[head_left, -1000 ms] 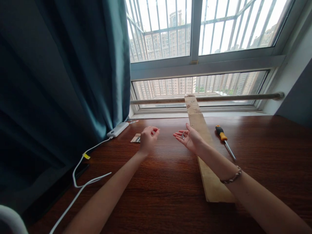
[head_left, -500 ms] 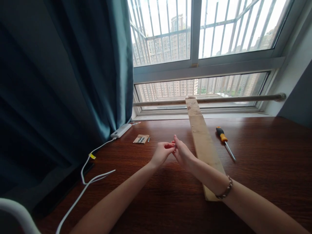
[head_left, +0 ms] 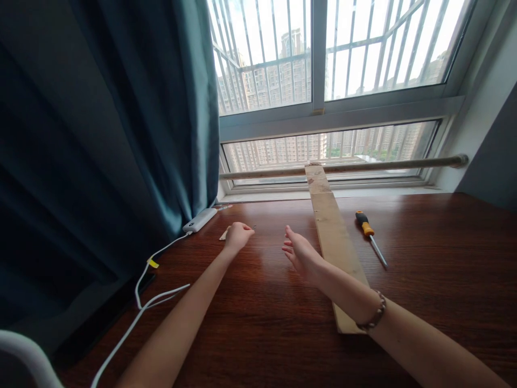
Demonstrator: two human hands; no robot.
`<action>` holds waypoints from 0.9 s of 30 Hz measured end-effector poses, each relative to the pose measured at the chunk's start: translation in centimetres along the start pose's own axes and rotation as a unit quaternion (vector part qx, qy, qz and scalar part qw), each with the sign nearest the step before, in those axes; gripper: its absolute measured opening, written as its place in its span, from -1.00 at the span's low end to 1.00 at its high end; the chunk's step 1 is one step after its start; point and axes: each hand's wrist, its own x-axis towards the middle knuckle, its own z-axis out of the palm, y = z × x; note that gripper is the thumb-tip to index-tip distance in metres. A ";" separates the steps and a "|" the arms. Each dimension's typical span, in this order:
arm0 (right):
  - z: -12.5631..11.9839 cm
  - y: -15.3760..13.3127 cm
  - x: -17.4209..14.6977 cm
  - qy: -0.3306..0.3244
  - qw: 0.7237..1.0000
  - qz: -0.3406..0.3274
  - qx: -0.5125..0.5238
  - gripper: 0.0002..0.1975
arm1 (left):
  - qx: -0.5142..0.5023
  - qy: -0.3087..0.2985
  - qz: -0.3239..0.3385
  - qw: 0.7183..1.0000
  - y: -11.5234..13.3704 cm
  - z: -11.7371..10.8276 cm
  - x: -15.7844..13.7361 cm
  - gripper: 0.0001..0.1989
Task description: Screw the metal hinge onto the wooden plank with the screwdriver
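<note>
My left hand (head_left: 238, 237) is closed in a pinch, with thumb and fingertips pressed together. A tiny dark speck shows at its fingertips, too small to name. Under and behind this hand, a small tan card (head_left: 223, 235) lies on the table, mostly covered. My right hand (head_left: 301, 254) holds nothing; its fingers are apart and the thumb points up. It hovers just left of a long wooden board (head_left: 337, 231), and its forearm crosses over the board. Right of the board lies a screwdriver (head_left: 367, 228) with a black and yellow handle, its shaft pointing toward me.
The board rests on the dark wooden table (head_left: 258, 334) and reaches up to a rail (head_left: 375, 167) before the barred window. At left, a white power bank (head_left: 200, 220) with a white cable (head_left: 141, 269) sits beside a blue curtain (head_left: 177, 108).
My hands have parted. The left moved left and now covers most of the card and the small dark pieces on it; the right stayed near the board and its fingers opened.
</note>
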 end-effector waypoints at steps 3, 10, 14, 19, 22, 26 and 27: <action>0.1 -0.4 -0.1 -0.022 1.000 -0.002 0.001 -0.75 | 0.050 -0.015 -0.038 0.998 -1.9 -0.1 2.6 -0.81; 0.3 -1.5 -1.6 -0.044 0.999 -0.030 0.004 -0.78 | 0.136 -0.012 -0.066 0.988 -1.6 2.2 3.2 -0.66; 0.8 -2.2 -2.5 -0.046 0.998 -0.030 0.011 -0.78 | 0.175 -0.007 -0.068 0.982 -1.5 3.2 3.4 -0.67; 1.2 -2.5 -3.1 -0.049 0.998 -0.019 0.019 -0.78 | 0.191 0.003 -0.054 0.980 -1.6 3.6 3.7 -0.69; 1.3 -2.5 -3.2 -0.052 0.998 -0.016 0.019 -0.76 | 0.198 0.006 -0.058 0.978 -1.7 3.8 3.8 -0.69; 1.4 -2.7 -3.4 -0.054 0.998 -0.008 0.015 -0.75 | 0.205 0.010 -0.058 0.977 -1.9 3.8 3.8 -0.69; 1.4 -2.7 -3.4 -0.055 0.998 -0.008 0.015 -0.75 | 0.206 0.010 -0.056 0.977 -1.9 3.7 3.8 -0.69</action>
